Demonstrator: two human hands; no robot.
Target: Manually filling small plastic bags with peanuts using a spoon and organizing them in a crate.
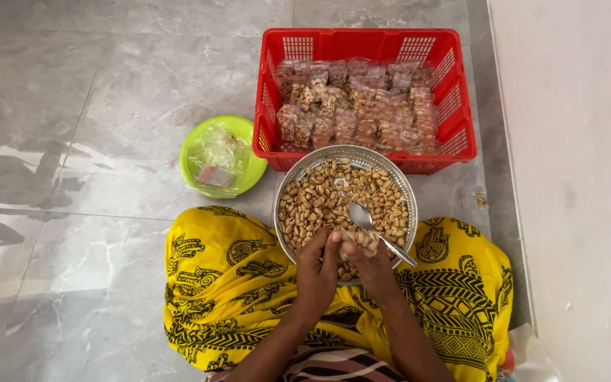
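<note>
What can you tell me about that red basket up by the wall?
The red plastic basket is rectangular, with slotted, lattice-like walls and a thick rim. It sits upright on the grey tiled floor, beside the white wall. Small clear packets of peanuts cover its bottom. Its near edge is beside the round metal bowl.

The floor (72, 106) is laid with large polished grey tiles veined in white like marble, and thin grout lines cross it. Its glossy surface carries soft bright patches of reflected light and a few dark blurred reflections toward the left edge. Along the right side runs a plain white wall (574, 177), meeting the floor in a straight line that slants slightly.
</note>
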